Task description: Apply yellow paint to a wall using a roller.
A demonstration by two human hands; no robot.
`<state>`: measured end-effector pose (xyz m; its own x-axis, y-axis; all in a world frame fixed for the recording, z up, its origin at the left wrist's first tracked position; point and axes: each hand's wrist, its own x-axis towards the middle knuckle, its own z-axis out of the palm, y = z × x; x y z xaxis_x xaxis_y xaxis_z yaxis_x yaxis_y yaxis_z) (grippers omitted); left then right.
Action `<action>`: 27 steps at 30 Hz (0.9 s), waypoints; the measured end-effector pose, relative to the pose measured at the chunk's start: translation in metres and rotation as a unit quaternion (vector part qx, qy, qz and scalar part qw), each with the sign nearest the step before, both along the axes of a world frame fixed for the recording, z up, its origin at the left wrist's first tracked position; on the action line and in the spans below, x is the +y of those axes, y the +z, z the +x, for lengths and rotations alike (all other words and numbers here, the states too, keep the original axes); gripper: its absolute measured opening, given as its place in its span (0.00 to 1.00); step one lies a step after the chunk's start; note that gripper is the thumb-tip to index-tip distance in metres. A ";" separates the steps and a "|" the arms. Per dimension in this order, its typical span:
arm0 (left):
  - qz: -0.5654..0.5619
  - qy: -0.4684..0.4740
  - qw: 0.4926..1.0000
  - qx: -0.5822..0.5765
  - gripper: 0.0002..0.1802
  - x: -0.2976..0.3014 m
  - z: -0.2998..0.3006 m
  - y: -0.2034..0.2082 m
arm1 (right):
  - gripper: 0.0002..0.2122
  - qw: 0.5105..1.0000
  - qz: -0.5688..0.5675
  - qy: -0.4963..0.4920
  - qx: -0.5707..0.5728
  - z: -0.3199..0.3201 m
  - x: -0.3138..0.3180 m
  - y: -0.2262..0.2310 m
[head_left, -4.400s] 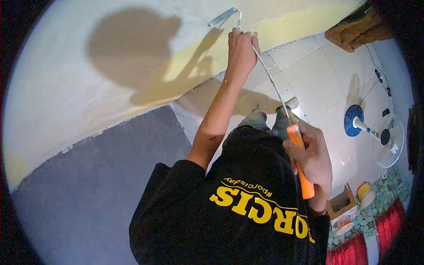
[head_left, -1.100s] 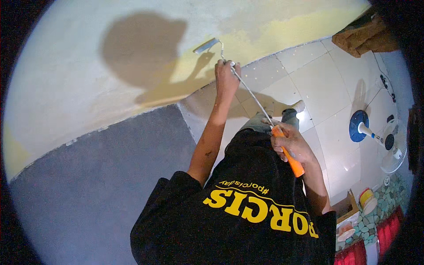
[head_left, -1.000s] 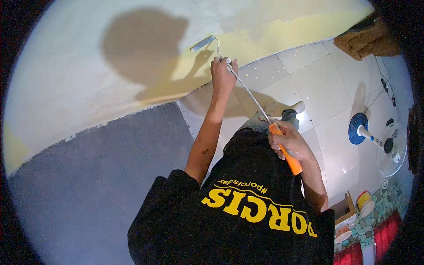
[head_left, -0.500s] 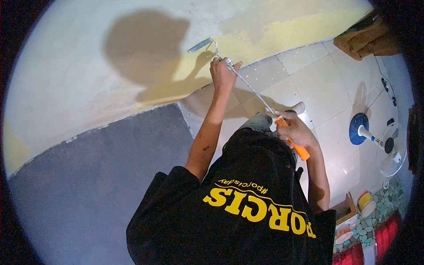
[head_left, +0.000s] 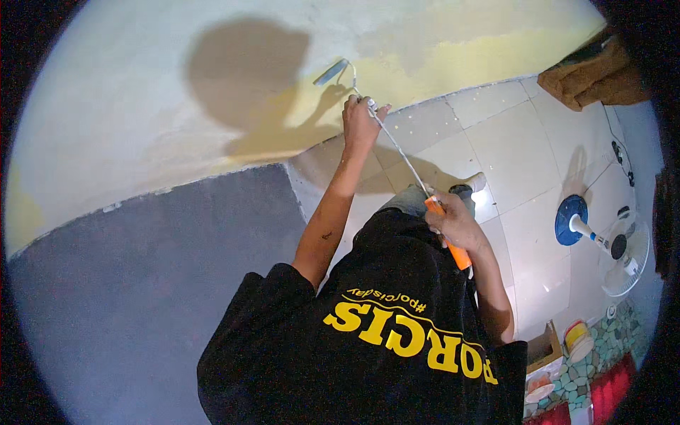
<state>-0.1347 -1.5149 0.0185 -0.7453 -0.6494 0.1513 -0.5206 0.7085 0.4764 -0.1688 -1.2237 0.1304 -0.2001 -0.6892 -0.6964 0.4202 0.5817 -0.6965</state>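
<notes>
A long-handled paint roller [head_left: 402,154] runs slantwise in front of me, gripped by both hands. My right hand [head_left: 453,223] is wrapped around its orange handle, close to my body. Farther along the thin metal rod, my left hand [head_left: 361,126] is closed on it near the roller end. The narrow roller head [head_left: 331,72] lies at the wall [head_left: 397,60], over a pale area beside yellow paint; whether it presses on the surface I cannot tell exactly. Shadows of my head and arm fall on the wall.
Light floor tiles [head_left: 496,127] with paint specks meet the wall, and a dark grey surface [head_left: 163,283] spreads at left. A standing fan [head_left: 602,241] with a blue base is at right. Beyond are a brown cloth-like thing [head_left: 591,74], a cable [head_left: 616,145] and an open box [head_left: 545,347].
The roller head has shifted slightly right in view. My right hand and the orange handle have moved left and a little nearer, and the whole view has tilted slightly.
</notes>
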 end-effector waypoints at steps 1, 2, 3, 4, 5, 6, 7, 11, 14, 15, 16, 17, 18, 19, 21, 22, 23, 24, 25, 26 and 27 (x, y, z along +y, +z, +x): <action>0.006 -0.049 0.998 0.023 0.21 -0.001 0.000 0.001 | 0.13 0.999 -0.040 -0.006 -0.007 0.002 -0.002 0.000; -0.005 -0.024 1.000 0.008 0.21 -0.002 0.000 0.002 | 0.12 0.998 -0.043 -0.031 -0.041 0.003 -0.005 0.001; -0.005 -0.022 1.000 0.016 0.20 -0.002 -0.001 0.002 | 0.11 0.997 -0.006 -0.060 -0.054 0.004 -0.007 0.002; 0.019 -0.048 0.998 0.020 0.20 -0.004 -0.002 0.004 | 0.11 0.995 -0.045 -0.054 -0.074 0.003 -0.009 0.004; -0.005 -0.019 1.000 0.024 0.20 -0.005 -0.004 0.005 | 0.09 0.993 -0.050 -0.063 -0.083 0.001 -0.011 0.007; 0.001 -0.016 1.000 0.000 0.20 -0.008 -0.005 0.007 | 0.08 0.992 -0.053 -0.092 -0.068 0.001 -0.012 0.010; 0.015 -0.038 0.999 -0.002 0.20 -0.012 -0.007 0.009 | 0.08 0.992 -0.055 -0.072 -0.090 0.000 -0.012 0.014; 0.000 -0.011 1.000 0.027 0.21 -0.018 -0.006 0.011 | 0.10 0.986 -0.072 -0.097 -0.116 0.004 -0.014 0.032; 0.004 -0.006 0.999 0.043 0.21 -0.021 -0.007 0.010 | 0.12 0.984 -0.072 -0.099 -0.126 0.008 -0.024 0.037; -0.008 -0.021 0.998 0.052 0.21 -0.022 -0.007 0.010 | 0.13 0.990 -0.031 -0.095 -0.104 0.009 -0.027 0.038; -0.003 -0.056 0.997 0.060 0.22 -0.022 -0.008 0.010 | 0.13 0.986 -0.066 -0.086 -0.128 0.010 -0.029 0.040; -0.020 -0.036 0.997 0.060 0.22 -0.022 -0.008 0.010 | 0.11 0.984 -0.062 -0.103 -0.131 0.010 -0.032 0.041; 0.000 -0.024 0.999 0.045 0.21 -0.022 -0.008 0.011 | 0.09 0.982 -0.058 -0.143 -0.107 0.010 -0.032 0.043; 0.034 -0.040 0.998 0.039 0.20 -0.023 -0.008 0.012 | 0.09 0.982 -0.057 -0.121 -0.134 0.010 -0.032 0.046; 0.009 -0.009 0.998 0.059 0.20 -0.024 -0.008 0.014 | 0.08 0.982 -0.074 -0.119 -0.127 0.010 -0.031 0.052; -0.013 -0.036 0.993 0.112 0.20 -0.024 -0.008 0.016 | 0.08 0.980 -0.084 -0.115 -0.141 0.010 -0.031 0.054; -0.003 -0.001 0.996 0.087 0.20 -0.024 -0.008 0.017 | 0.08 0.981 -0.077 -0.110 -0.143 0.010 -0.032 0.058; -0.003 -0.005 0.995 0.095 0.20 -0.025 -0.009 0.018 | 0.08 0.985 -0.043 -0.098 -0.135 0.009 -0.033 0.060; 0.001 -0.033 0.993 0.110 0.20 -0.026 -0.009 0.018 | 0.08 0.981 -0.071 -0.105 -0.144 0.009 -0.035 0.062; -0.003 -0.008 0.994 0.104 0.20 -0.026 -0.010 0.019 | 0.08 0.983 -0.070 -0.095 -0.138 0.009 -0.037 0.063; 0.002 -0.009 0.997 0.079 0.20 -0.026 -0.010 0.019 | 0.09 0.987 -0.056 -0.109 -0.100 0.009 -0.040 0.065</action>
<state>-0.1443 -1.5406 0.0375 -0.7236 -0.6372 0.2653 -0.4268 0.7152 0.5535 -0.1596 -1.2632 0.1954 -0.2183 -0.7201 -0.6586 0.6633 0.3855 -0.6414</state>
